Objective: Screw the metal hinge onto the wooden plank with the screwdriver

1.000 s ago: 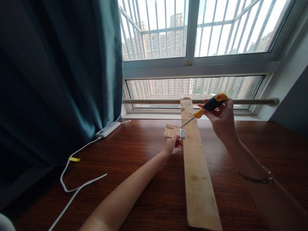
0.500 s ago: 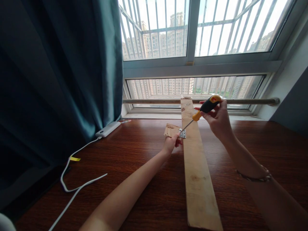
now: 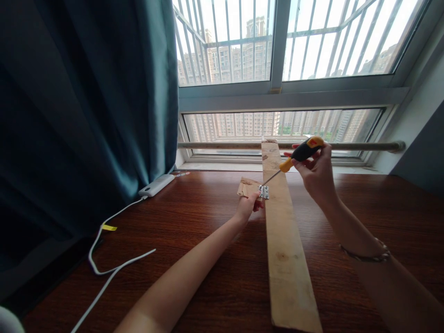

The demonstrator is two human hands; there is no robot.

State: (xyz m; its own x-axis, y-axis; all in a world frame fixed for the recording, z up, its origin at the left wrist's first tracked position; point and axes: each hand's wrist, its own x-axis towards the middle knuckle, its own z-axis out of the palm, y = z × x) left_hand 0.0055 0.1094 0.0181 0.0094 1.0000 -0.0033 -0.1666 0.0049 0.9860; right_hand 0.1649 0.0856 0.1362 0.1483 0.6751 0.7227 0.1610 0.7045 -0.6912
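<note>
A yellow and black screwdriver (image 3: 303, 150) is gripped by its handle in my right hand (image 3: 317, 173), tilted so its shaft points down and left. Its tip meets the left leaf of a small metal hinge (image 3: 264, 192). That hinge bridges a short wooden piece (image 3: 247, 186) and a long wooden plank (image 3: 286, 249). My left hand (image 3: 248, 206) is closed on the short piece at its near edge, thumb by the hinge and fingers partly hidden underneath. Whether a screw sits under the tip is too small to tell.
All this rests on a dark brown wooden surface (image 3: 201, 199). The plank's far end reaches a horizontal rail (image 3: 222, 145) before the barred window. At left lie a white power strip (image 3: 157, 186), a white cable (image 3: 104, 273) and a blue curtain (image 3: 145, 92).
My right hand and the screwdriver handle have shifted slightly right, and the tip has moved slightly up on the hinge. My left hand keeps its hold on the short wooden piece.
</note>
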